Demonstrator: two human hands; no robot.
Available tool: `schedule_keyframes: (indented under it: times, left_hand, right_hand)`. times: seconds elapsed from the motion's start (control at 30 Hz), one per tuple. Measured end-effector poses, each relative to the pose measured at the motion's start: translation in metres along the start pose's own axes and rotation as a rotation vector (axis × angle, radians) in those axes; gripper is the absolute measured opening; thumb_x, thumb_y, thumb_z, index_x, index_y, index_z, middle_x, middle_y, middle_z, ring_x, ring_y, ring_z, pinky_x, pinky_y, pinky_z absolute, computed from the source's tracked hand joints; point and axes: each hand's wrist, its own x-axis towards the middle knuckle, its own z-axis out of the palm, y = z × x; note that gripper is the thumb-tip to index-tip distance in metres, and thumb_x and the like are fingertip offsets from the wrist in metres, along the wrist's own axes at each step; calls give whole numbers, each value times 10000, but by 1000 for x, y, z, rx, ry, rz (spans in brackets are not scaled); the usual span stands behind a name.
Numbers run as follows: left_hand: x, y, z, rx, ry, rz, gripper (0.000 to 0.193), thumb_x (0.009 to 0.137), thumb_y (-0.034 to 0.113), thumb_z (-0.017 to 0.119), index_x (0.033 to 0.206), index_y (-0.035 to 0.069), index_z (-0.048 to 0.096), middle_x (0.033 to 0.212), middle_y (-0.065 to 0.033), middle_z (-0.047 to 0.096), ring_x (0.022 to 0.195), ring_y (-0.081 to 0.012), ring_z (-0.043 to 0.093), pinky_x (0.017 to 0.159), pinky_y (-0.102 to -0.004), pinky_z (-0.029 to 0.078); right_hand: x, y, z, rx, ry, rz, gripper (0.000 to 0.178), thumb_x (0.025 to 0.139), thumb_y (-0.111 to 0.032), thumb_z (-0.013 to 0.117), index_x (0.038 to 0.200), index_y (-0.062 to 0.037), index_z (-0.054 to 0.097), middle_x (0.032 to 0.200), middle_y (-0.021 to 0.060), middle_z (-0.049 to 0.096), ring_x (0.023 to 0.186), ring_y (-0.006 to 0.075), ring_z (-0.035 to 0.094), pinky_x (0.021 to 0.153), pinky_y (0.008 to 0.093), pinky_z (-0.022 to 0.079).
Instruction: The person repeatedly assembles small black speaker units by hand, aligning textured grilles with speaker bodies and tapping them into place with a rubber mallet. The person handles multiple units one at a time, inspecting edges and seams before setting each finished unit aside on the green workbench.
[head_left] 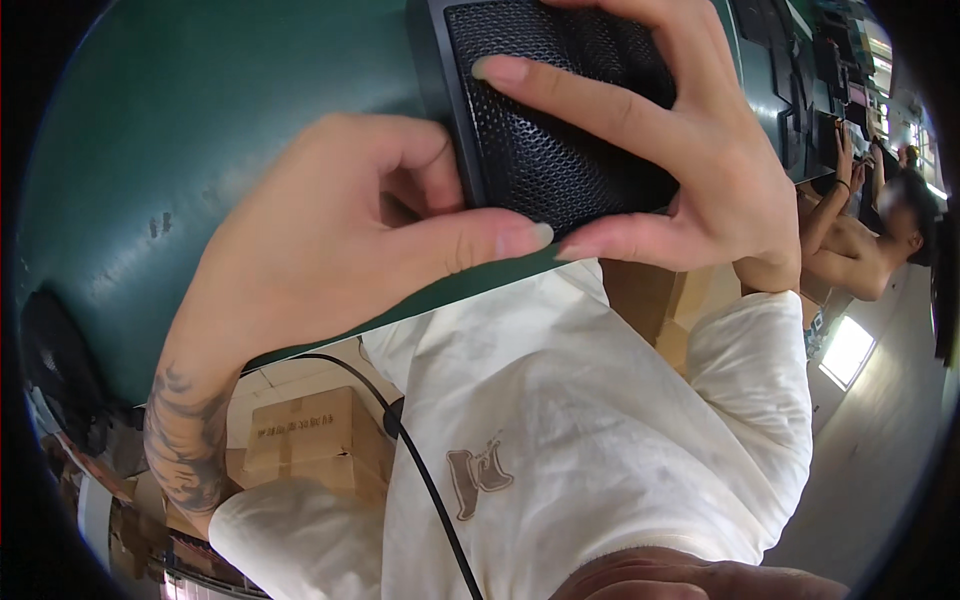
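Note:
A black box-like speaker with a perforated mesh front (545,165) is at the top middle, over the green table. My left hand (310,225) grips its near left corner, the thumb lying on the mesh edge and the other fingers curled at the side. Across the mesh from the right reaches my right hand (700,150). Its index finger presses the mesh near the left frame, and its thumb is at the near edge. The other right fingers extend over the far part, partly cut off by the picture's top. The speaker's underside is hidden.
The green tabletop (200,90) spreads to the left. A black mesh-like object (60,350) is at its left end. Below the table edge sits a cardboard box (300,430). A black cable (425,470) runs past my shirt. Another person (860,250) works at the right, near black parts (785,60).

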Motion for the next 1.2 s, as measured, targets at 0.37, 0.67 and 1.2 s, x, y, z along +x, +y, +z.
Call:
schedule_keyframes:
  times: [0.37,0.67,1.2]
  left_hand:
    - [4,-4,-5,-44,-4,-7,248,910,197,813,833,-13,707,766,-46,710,706,-85,646,661,-220,494]
    - [9,-25,2,-134,86,241,519,958,495,716,789,4,725,746,-61,708,707,-125,667,701,-264,516]
    - [22,-12,3,-110,82,164,536,963,441,714,643,11,692,648,-50,663,621,-102,579,584,-262,401]
  right_hand:
    - [1,-10,5,12,6,-7,635,851,-398,815,1365,-79,624,1421,290,432,1305,453,427,1094,519,377]
    - [11,-3,-5,9,-2,-38,653,866,-394,814,1384,-64,595,1415,295,422,1314,457,412,1094,523,371]
    - [24,8,-19,-156,-176,-94,868,863,-568,754,1459,3,483,1490,337,383,1392,520,363,1142,573,332]
